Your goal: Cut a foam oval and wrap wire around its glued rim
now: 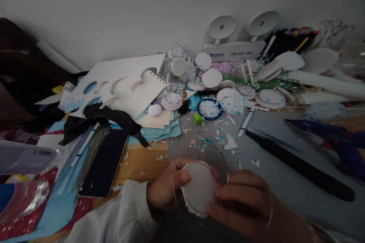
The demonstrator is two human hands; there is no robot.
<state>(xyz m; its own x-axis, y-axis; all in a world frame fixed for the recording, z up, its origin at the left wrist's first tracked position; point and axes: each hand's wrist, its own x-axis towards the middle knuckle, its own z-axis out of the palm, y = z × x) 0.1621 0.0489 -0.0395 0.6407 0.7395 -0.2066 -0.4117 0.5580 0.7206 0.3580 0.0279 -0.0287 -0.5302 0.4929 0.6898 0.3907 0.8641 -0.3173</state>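
Low in the head view, a round white paper disc (pixel 200 189) with a ragged rim is held between both hands. My left hand (pixel 168 186) grips its left side, thumb pressed on the face. The fingers of my right hand (pixel 242 201) bend against the disc's right edge. A thin, clear curved line, like a loop of thread or wire (pixel 270 205), runs around the disc and across both hands; whether it is joined to the disc I cannot tell. Beyond the hands, white and blue scraps (pixel 229 142) lie on a grey cutting mat (pixel 185 155).
A phone (pixel 105 163) and black cloth (pixel 119 117) lie left. Decorated white discs (pixel 232 100) pile up at the back, near a blue-rimmed disc (pixel 209 109). At right are a black-handled tool (pixel 296 163) and a blue glue gun (pixel 333 133). A lamp (pixel 234 47) stands behind.
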